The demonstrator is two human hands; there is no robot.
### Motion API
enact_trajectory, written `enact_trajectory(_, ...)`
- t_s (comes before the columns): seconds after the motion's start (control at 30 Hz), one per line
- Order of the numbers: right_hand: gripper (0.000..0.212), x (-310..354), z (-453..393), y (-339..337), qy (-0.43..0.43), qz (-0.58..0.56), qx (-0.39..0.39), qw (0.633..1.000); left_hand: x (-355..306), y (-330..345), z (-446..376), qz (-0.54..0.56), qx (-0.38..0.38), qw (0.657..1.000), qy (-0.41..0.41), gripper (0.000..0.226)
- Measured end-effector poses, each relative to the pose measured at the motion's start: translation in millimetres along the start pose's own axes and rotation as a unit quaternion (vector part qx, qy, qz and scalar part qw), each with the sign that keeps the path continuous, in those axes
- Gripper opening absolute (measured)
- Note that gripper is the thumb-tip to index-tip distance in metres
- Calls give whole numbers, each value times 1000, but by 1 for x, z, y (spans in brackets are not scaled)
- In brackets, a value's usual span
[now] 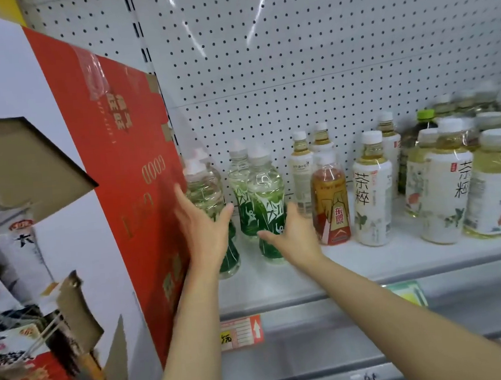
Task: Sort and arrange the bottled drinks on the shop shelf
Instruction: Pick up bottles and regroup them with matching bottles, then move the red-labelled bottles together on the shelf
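Low in the centre of the frame both hands reach into the group of green-labelled clear bottles at the left end of the white shelf (368, 258). The left hand (204, 223) is spread wide, fingers splayed, its palm in front of the leftmost green-labelled bottle (206, 190), with the red carton (128, 181) just beside it to the left; it covers the bottle's middle, and whether it actually touches is hard to tell. The right hand (294, 234) is also open, thumb stretched left toward the front green-labelled bottle (267, 206), holding nothing. To the right stand an orange-labelled bottle (330, 204) and then white-labelled tea bottles (373, 201), continuing toward the right edge of the frame. The step in hand looks like gathering the green bottles, which stand unevenly, one forward and others behind. The next move probably calls for closing each hand round a bottle body and drawing the group into a straight row, clear of the carton's edge and without knocking the orange bottle close by.
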State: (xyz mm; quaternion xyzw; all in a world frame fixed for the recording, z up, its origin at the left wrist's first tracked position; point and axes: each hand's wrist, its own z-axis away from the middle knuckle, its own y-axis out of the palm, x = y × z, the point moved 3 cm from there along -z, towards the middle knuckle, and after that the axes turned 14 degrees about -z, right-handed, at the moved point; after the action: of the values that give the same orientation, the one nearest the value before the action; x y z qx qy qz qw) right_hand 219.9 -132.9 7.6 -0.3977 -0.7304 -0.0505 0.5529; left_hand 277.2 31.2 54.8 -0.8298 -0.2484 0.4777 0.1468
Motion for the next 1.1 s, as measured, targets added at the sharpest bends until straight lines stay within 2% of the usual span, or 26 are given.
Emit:
enact_trajectory(0.4,63,4,-1,34,-40,-36,67,996,21,10,4,-6,-5,1000,-14,94)
enact_trajectory(0.47,57,3,5,31,-50,-29,82,995,12,8,10,4,-40,998,-46,90)
enact_trajectory(0.5,54,2,10,26,-64,-1,81,995,5,4,16,12,-84,995,-44,86)
enact_trajectory(0.57,53,1,22,7,-125,75,47,988,-17,-2,31,24,-190,981,37,77)
enact_trajectory(0.63,49,-2,34,-18,-224,133,-9,966,-42,1,43,20,-233,961,146,67)
enact_trajectory(0.7,44,-11,43,-45,-295,173,-58,938,-67,16,50,12,-199,958,206,59)
enact_trajectory(0.8,33,-22,46,-90,-345,194,-88,914,-103,49,53,-3,-68,969,237,57)
enact_trajectory(0.9,29,-27,41,-134,-383,212,-124,891,-132,83,47,-32,48,963,264,55)
enact_trajectory(1.0,33,-29,32,-168,-400,200,-147,882,-154,117,32,-21,174,966,192,63)
enact_trajectory(1.1,41,-32,23,-190,-403,180,-142,886,-158,136,25,-2,212,970,121,67)
